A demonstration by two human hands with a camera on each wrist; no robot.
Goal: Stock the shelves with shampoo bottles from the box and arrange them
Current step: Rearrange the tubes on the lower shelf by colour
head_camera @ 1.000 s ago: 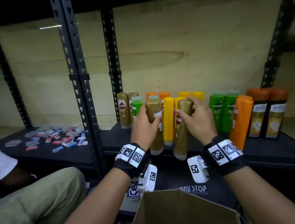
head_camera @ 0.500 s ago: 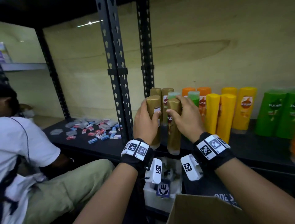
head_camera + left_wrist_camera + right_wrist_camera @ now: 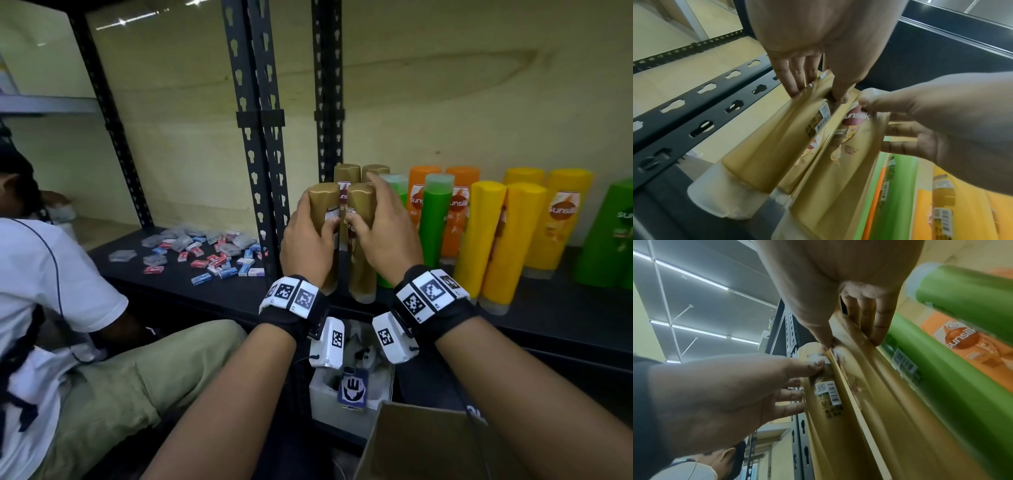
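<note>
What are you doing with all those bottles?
A person is stocking a shelf with shampoo. The left hand grips one gold bottle and the right hand grips another gold bottle, side by side in front of two gold ones already at the back. To their right stand green, orange and yellow bottles. Another person sits to the left, near a shelf of small packets.

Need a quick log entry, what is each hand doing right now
Left hand: grips the left gold bottle, upright at the shelf front.
Right hand: grips the right gold bottle beside it.
</note>
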